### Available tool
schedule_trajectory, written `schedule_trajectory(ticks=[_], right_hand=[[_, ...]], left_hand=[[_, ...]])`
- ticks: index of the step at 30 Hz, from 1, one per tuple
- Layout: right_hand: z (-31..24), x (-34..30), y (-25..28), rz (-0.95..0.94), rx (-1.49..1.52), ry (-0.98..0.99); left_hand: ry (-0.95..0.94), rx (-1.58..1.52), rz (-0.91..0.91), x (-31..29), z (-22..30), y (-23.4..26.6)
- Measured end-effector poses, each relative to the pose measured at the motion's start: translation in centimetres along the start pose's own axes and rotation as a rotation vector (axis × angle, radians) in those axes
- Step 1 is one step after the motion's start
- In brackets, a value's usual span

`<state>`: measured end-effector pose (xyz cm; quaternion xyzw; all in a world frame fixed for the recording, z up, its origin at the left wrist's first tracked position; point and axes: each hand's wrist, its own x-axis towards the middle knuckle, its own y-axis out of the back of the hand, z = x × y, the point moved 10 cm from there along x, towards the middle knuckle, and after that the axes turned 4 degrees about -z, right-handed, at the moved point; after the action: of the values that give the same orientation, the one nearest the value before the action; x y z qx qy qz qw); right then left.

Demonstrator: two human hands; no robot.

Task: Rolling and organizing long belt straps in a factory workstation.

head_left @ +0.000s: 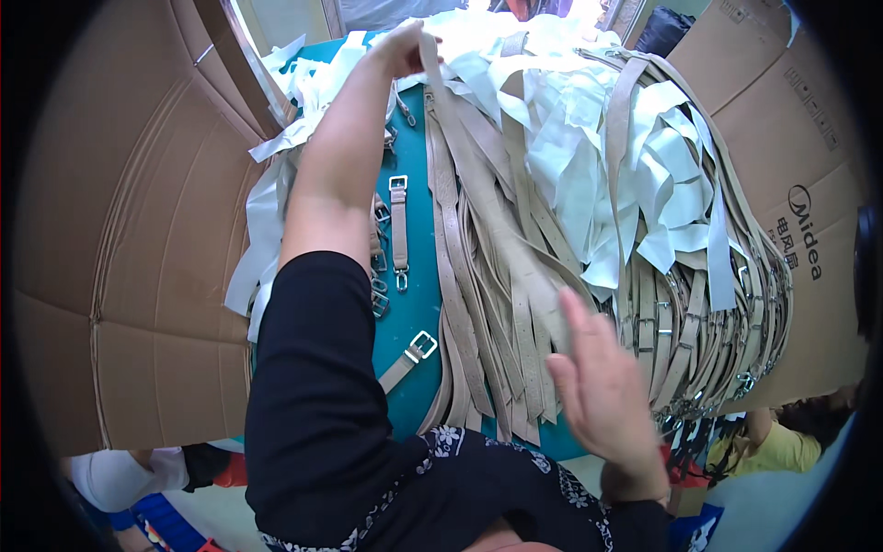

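At the far side of the table, my left hand (405,51) is closed on one end of a long beige strap (492,216). The strap slants blurred toward me over a bundle of similar beige straps (460,304). Near its lower part is my right hand (607,382), fingers stretched out and thumb apart, slightly blurred; whether it touches the strap I cannot tell. Left of the bundle lies a short strap with a buckle and clip (399,230). Another short buckled strap (409,362) lies nearer me, partly hidden by my left sleeve.
Strips of white material (579,138) heap over the far right. Below them hang many buckled straps (681,340). Cardboard boxes stand at the left (156,239) and right (773,184) of the green tabletop (418,276). A person in yellow (782,451) is at the lower right.
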<state>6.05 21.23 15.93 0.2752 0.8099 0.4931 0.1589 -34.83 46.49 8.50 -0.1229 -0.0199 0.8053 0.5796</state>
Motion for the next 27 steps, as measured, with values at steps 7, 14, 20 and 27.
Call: schedule_trajectory(ticks=[7,14,20,27], right_hand=[[6.8,0.8,-12.5,0.153,0.339,-0.027],[10.8,-2.8,-17.3,-0.248,0.845,-0.317],[7.2,-4.8,-18.7,-0.527,0.395,-0.013],[4.6,1.4,-14.7,-0.203,1.601,-0.422]], left_hand=[[0.315,1.573,0.103,-3.2,-9.5,5.2],[0.224,1.738,-0.124,-12.6,-16.9,-0.9],[0.063,1.093,0.258,-16.0,-13.4,2.3],[-0.268,0.164,-0.43,-37.5,-7.4,-11.5]])
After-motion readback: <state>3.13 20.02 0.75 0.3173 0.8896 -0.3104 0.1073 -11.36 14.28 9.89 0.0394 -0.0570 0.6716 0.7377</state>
